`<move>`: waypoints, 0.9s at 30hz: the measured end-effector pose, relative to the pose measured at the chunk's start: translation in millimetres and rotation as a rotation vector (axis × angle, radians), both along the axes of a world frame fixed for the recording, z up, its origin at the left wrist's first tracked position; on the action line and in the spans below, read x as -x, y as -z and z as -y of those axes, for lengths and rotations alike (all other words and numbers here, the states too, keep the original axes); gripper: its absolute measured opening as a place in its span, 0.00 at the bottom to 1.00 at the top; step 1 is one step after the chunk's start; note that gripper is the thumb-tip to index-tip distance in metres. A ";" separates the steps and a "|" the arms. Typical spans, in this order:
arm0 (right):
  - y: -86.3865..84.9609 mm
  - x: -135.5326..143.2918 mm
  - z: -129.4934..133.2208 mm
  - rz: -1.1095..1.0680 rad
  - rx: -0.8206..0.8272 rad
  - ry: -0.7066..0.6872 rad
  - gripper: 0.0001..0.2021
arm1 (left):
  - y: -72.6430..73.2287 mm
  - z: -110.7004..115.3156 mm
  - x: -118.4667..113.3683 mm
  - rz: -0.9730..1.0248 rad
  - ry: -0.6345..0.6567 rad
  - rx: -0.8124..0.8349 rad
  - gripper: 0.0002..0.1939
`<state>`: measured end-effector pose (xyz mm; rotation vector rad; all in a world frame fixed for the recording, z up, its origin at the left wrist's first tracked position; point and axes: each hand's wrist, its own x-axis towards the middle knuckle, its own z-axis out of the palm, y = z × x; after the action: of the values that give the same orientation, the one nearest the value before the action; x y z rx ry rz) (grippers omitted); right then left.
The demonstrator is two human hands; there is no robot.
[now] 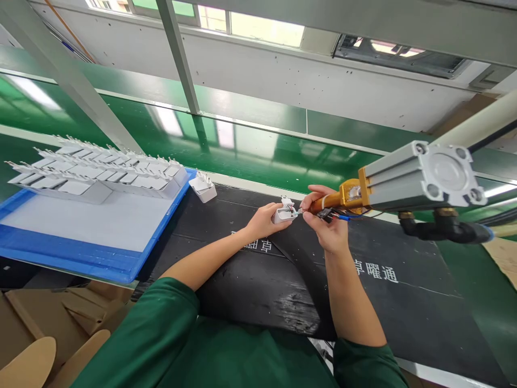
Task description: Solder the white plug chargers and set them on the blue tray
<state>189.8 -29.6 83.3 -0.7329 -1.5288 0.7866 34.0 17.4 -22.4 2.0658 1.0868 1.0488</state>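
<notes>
My left hand (264,220) is wrapped round an open white charger housing (284,215), holding it above the black mat. Thin wires and a pale inner part show inside it, and metal pins stick up at its far side. My right hand (329,229) is closed around the slim front end of an orange-gold pneumatic tool (328,201). The tool's tip meets the housing's right side, between my two hands. Beneath the tool sits a small black switch (325,213) with a blue-sleeved wire, close to my right fingers. Whether those fingers also pinch a wire is too small to tell.
A silver air cylinder (424,175) with black hose fittings backs the tool. Left, a blue tray (133,264) holds rows of white plug housings (100,172); one more housing (203,187) stands beside it on the black mat (258,285). Grey posts (180,59) rise behind.
</notes>
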 end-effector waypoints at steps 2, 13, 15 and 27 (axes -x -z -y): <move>-0.5 -1.2 0.7 0.023 -0.010 -0.019 0.21 | -0.9 0.2 0.0 0.002 -0.006 0.012 0.22; -0.6 2.2 7.8 -0.005 0.045 -0.051 0.23 | 7.2 2.0 -6.9 0.109 0.015 0.240 0.24; -1.0 5.6 10.1 -0.016 0.052 -0.055 0.23 | 9.7 5.0 -10.4 0.154 0.050 0.284 0.25; 6.7 8.9 14.1 -0.005 0.054 -0.018 0.21 | 5.8 14.9 -20.7 0.346 0.178 0.309 0.24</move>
<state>180.9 -43.7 76.6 -0.7577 -1.5164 0.8458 54.7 2.5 -28.2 1.6301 0.8149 1.0281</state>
